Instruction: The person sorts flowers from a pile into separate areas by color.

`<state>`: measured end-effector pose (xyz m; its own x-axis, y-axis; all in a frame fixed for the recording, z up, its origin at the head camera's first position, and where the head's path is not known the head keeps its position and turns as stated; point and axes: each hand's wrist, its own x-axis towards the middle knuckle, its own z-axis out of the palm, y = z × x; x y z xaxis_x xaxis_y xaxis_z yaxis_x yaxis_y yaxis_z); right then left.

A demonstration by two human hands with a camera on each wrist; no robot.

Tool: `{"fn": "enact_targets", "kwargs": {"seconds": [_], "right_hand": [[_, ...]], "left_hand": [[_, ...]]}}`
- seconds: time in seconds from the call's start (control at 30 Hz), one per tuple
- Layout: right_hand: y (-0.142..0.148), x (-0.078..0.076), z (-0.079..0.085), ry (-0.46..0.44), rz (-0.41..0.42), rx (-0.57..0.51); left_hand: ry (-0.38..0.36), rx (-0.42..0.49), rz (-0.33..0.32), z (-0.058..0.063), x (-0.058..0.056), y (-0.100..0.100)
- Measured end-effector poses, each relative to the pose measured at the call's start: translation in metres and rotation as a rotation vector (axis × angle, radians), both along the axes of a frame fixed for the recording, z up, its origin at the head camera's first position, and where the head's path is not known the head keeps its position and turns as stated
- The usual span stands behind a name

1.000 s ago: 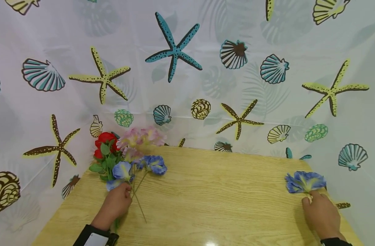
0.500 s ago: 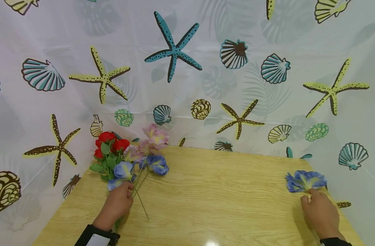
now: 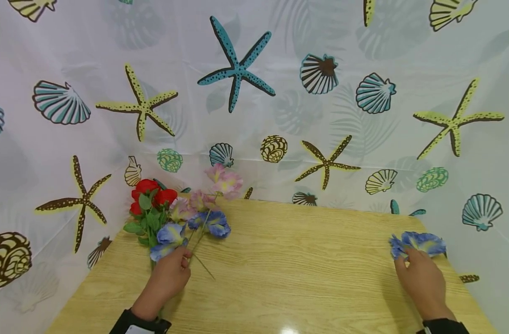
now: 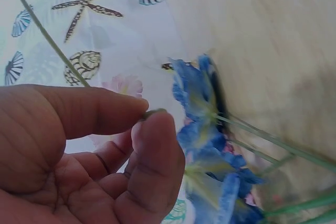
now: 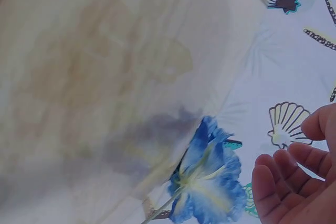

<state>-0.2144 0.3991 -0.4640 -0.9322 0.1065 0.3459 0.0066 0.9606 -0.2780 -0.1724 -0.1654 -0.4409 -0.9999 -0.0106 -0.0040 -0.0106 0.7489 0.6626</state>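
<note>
My left hand (image 3: 168, 273) pinches a thin green flower stem (image 4: 52, 43) between thumb and forefinger, and its other fingers curl below. Beside that hand, blue artificial flowers (image 3: 171, 234) lie along its upper edge, and a pink flower (image 3: 228, 184) on a long stem rises past them to the right. Which bloom the pinched stem belongs to I cannot tell. My right hand (image 3: 425, 280) is near the table's right edge, close to a single blue flower (image 3: 425, 243). In the right wrist view, its fingers (image 5: 294, 177) are loosely bent with nothing between them, and the flower lies apart from them.
Red roses (image 3: 147, 188) with green leaves lie at the table's far left, next to more pink blooms (image 3: 181, 208). A wood-grain table (image 3: 304, 269) stretches between my hands. A white curtain (image 3: 275, 116) printed with starfish and shells hangs behind and at both sides.
My left hand has shifted right; the pink flower and the stem's free end have moved right and up. My right hand has moved left and up and no longer pinches below the blue flower.
</note>
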Motion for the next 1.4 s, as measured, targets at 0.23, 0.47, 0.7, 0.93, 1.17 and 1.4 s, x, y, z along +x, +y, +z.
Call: {"fn": "enact_targets", "kwargs": {"seconds": [0.23, 0.47, 0.7, 0.93, 1.17, 1.4], "right_hand": [[-0.012, -0.001, 0.002, -0.008, 0.022, -0.036], [-0.043, -0.004, 0.006, 0.048, 0.044, -0.145], [-0.100, 0.002, 0.032, 0.099, 0.136, -0.233], [-0.139, 0.001, 0.044, 0.150, 0.183, -0.341], [-0.164, 0.000, 0.054, 0.125, 0.275, -0.433], [-0.182, 0.003, 0.060, 0.104, 0.281, -0.598]], "left_hand": [[-0.015, 0.039, -0.010, 0.018, 0.003, 0.012], [-0.007, 0.111, -0.056, 0.032, 0.010, 0.034], [-0.043, 0.258, -0.149, 0.029, 0.017, 0.055], [-0.051, 0.331, -0.226, 0.029, 0.019, 0.071], [-0.073, 0.402, -0.259, 0.031, 0.024, 0.080], [-0.063, 0.452, -0.330, 0.028, 0.026, 0.091]]}}
